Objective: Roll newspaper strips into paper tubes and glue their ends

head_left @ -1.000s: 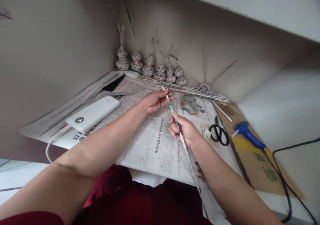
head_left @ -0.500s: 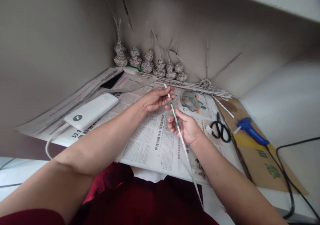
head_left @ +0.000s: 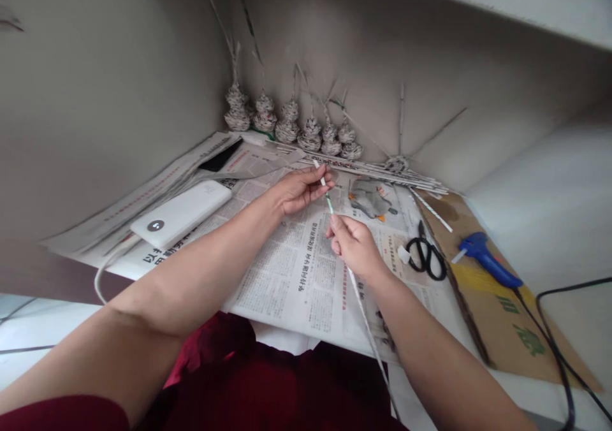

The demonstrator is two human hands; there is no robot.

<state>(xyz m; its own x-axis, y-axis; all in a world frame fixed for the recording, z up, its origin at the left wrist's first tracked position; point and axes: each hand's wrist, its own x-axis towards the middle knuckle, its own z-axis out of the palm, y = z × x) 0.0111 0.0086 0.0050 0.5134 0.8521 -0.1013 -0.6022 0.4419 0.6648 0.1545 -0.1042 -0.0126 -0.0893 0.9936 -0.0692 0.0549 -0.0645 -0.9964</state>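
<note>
A long thin rolled paper tube (head_left: 362, 310), white with a green stretch near its upper end, runs between my hands and trails down over my lap. My left hand (head_left: 303, 189) pinches it near the top, with the white tip poking out above the fingers. Lower down, my right hand (head_left: 354, 243) is closed around the tube just under the green part. Both hands hover over newspaper sheets (head_left: 272, 278) spread on the table.
Several woven paper gourds (head_left: 287, 123) stand along the back wall, with loose paper tubes (head_left: 421, 179) before them. Left is a white power bank (head_left: 182, 211) with a cable. On the right lie black scissors (head_left: 427, 255) and a blue glue gun (head_left: 492, 259) on cardboard (head_left: 516, 329).
My right hand's fingers, loosely apart before, have closed on the tube a little lower down. My left hand keeps its pinch. The view has shifted slightly.
</note>
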